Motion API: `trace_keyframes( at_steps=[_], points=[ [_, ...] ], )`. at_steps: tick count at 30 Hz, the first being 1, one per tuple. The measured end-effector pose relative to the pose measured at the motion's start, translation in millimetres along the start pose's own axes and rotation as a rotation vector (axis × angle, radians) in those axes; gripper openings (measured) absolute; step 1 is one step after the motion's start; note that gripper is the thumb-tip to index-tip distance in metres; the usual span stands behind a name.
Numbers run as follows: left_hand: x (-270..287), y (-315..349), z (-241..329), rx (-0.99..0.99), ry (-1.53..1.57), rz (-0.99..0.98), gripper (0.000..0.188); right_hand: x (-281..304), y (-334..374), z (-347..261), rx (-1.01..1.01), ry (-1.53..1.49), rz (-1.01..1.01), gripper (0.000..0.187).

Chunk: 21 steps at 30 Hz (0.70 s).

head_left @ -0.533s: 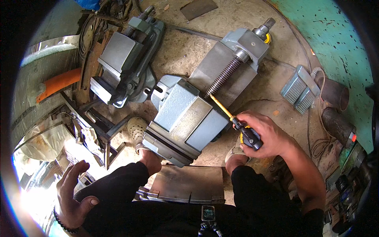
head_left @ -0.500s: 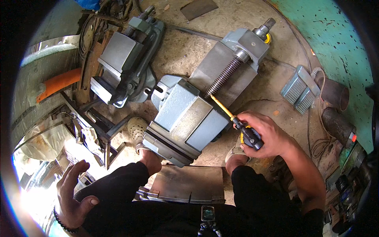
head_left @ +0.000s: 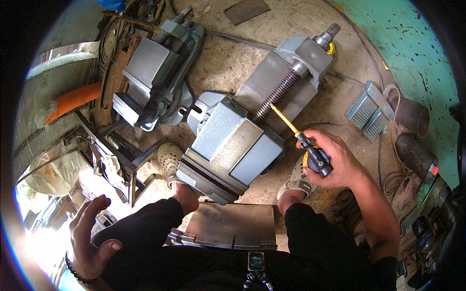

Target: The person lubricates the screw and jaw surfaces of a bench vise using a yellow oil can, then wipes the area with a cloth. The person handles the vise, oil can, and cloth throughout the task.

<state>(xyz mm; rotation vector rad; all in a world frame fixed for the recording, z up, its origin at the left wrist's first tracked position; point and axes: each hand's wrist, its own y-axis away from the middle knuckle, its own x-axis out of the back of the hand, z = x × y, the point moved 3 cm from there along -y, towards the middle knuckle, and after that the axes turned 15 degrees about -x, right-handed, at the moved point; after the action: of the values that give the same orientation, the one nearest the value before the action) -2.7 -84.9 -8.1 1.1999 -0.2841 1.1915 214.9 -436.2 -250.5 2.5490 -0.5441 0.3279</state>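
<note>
A small square-faced device (head_left: 256, 262) hangs at the front of a person in black trousers (head_left: 315, 228), seated or crouched above a concrete floor (head_left: 228, 60). The left hand (head_left: 91, 245), a dark beaded bracelet (head_left: 77, 273) at its wrist, is raised beside the left thigh, thumb and fingers spread apart, holding nothing. The right hand (head_left: 335, 157) is clamped around a black tool (head_left: 316, 157) with yellow parts, its grip partly hidden by the palm. A slim yellow spout (head_left: 286, 121) reaches from the tool up and left, its tip at the threaded screw (head_left: 279, 94); whether it touches the thread cannot be told.

Between two perforated clogs (head_left: 170, 162) lies a large grey vise (head_left: 235, 140), tilted across the view, its near block covering the lower end of the screw. A brown metal plate (head_left: 230, 220) lies between the legs, just short of the vise. The right clog sits under and beside the working hand.

At left stand a dark metal frame (head_left: 131, 157) and, farther up, an orange sheet (head_left: 73, 103). Beyond the frame rests a second grey vise (head_left: 150, 63). At right, a ribbed grey pedal (head_left: 371, 110) lies near two dark pipes (head_left: 411, 116), with a green panel (head_left: 388, 34) behind. A dark flat plate (head_left: 246, 10) lies at the far edge.
</note>
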Motion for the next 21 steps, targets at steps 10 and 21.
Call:
trace_keyframes(
  at_steps=[10, 21],
  points=[
    [-1.1, 1.3, -1.7, -0.013, -0.012, 0.006, 0.094, 1.7, 0.8, 1.6, 0.052, -0.005, 0.036, 0.067],
    [-0.6, 0.2, -2.5, 0.015, -0.005, -0.023, 0.097, 0.3, 1.4, 2.6, 0.063, 0.014, 0.036, 0.069]
  ],
)
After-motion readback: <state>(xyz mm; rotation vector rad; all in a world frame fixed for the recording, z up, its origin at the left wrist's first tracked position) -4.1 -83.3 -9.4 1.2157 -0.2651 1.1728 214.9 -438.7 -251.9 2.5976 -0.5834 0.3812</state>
